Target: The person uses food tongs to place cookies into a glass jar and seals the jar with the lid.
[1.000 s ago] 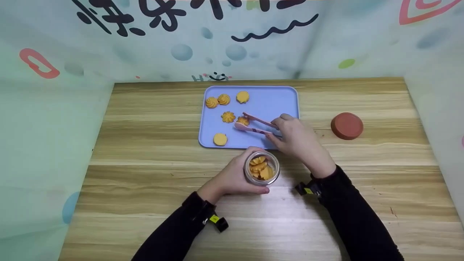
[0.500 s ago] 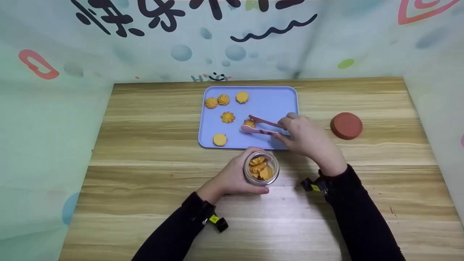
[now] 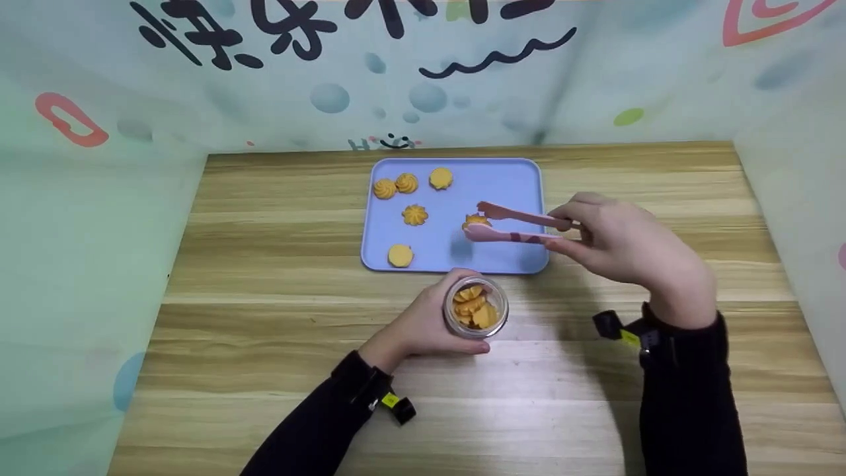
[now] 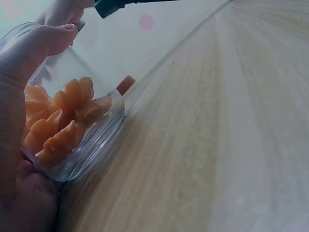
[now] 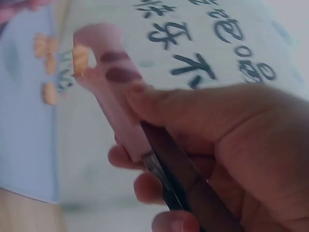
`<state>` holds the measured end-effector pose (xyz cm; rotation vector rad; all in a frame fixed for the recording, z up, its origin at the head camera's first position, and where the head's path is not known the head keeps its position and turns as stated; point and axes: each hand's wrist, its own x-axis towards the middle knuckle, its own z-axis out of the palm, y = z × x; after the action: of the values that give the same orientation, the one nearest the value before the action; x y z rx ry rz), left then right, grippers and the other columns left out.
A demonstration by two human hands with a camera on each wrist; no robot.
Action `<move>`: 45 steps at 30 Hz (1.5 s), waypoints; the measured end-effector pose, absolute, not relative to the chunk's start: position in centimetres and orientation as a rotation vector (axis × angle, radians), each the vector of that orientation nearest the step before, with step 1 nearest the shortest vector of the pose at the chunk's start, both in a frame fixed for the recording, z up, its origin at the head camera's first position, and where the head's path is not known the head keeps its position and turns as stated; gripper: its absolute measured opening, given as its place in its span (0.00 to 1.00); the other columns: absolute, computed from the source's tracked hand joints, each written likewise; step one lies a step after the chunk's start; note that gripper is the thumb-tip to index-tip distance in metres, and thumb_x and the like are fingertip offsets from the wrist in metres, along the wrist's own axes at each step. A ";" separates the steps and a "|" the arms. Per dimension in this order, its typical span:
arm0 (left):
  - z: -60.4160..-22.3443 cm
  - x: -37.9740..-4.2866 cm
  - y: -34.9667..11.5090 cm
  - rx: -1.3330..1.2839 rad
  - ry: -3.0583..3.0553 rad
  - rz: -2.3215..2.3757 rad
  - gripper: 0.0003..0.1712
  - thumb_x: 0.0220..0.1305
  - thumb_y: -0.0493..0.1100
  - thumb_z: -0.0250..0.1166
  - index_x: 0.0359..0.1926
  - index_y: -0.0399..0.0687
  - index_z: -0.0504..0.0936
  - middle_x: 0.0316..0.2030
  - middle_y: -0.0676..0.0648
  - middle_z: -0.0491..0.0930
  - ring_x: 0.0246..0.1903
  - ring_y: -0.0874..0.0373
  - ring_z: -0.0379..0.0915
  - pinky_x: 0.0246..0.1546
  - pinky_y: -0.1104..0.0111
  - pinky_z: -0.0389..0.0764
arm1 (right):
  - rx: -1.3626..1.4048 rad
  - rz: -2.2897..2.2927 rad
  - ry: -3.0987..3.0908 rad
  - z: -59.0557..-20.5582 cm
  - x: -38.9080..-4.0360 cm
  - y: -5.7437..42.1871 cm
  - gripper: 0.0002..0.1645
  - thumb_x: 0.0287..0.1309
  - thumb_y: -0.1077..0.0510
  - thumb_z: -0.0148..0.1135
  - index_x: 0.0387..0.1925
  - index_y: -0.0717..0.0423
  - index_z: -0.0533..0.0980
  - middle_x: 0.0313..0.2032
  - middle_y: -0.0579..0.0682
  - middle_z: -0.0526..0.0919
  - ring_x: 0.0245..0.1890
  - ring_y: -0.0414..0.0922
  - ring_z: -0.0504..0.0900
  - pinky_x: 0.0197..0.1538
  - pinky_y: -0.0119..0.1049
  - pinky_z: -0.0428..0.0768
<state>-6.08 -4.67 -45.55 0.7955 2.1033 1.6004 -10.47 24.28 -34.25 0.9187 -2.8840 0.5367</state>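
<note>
Plainly, your left hand (image 3: 423, 327) grips the clear jar (image 3: 503, 307), its thumb and fingers curved around opposite sides of the wall. The jar's mouth faces up, just below the near edge of the blue tray (image 3: 509, 182). Several yellow cookies (image 3: 470, 307) are heaped inside, and the left wrist view shows them through the wall, clustered toward the base.

Your right hand (image 3: 631, 244) holds the pink tongs (image 3: 505, 236), thumb on one side and fingers curled on the other, pinching the two arms toward each other. Between the tong heads you have one ridged cookie (image 3: 477, 219); it is raised above the right half of the tray, with a shadow on the surface beneath.

You have five other cookies on the tray. Two swirled cookies (image 3: 395, 186) touch each other at the far left corner. One flat-faced cookie (image 3: 441, 178) lies near the far edge, a star-shaped cookie (image 3: 415, 215) left of the middle, and a pale round cookie (image 3: 400, 256) beside the near edge.

Past your jar, the left wrist view shows part of a reddish object (image 4: 125, 85). Wood grain marks the table (image 3: 277, 264); printed characters mark the backdrop (image 3: 496, 112).
</note>
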 end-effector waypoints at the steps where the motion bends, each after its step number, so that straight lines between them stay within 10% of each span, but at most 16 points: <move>1: -45.5 -6.0 -4.7 0.792 2.103 1.600 0.53 0.34 0.51 0.82 0.63 0.59 0.62 0.56 0.55 0.75 0.57 0.65 0.70 0.65 0.66 0.69 | 0.923 0.549 -2.873 -33.8 -10.2 24.5 0.18 0.58 0.43 0.62 0.42 0.51 0.79 0.30 0.43 0.78 0.24 0.37 0.72 0.28 0.31 0.72; 16: -47.3 -6.3 -4.5 0.724 2.129 1.587 0.57 0.30 0.56 0.82 0.63 0.64 0.60 0.57 0.60 0.73 0.58 0.66 0.69 0.66 0.66 0.68 | 1.021 0.615 -2.738 -29.5 -5.7 25.4 0.15 0.52 0.51 0.69 0.42 0.47 0.80 0.29 0.36 0.74 0.24 0.31 0.67 0.26 0.18 0.65; 45: -48.9 -6.7 -4.4 0.805 2.154 1.595 0.55 0.30 0.60 0.81 0.61 0.71 0.61 0.54 0.62 0.74 0.54 0.66 0.71 0.62 0.66 0.72 | 1.109 0.541 -2.906 -29.5 -3.9 23.3 0.17 0.44 0.49 0.74 0.39 0.44 0.83 0.32 0.34 0.79 0.27 0.31 0.72 0.30 0.26 0.75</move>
<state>-6.68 -4.43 -48.91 0.8052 2.1544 1.5945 -3.88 23.30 -29.52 1.1088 -2.9059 0.5408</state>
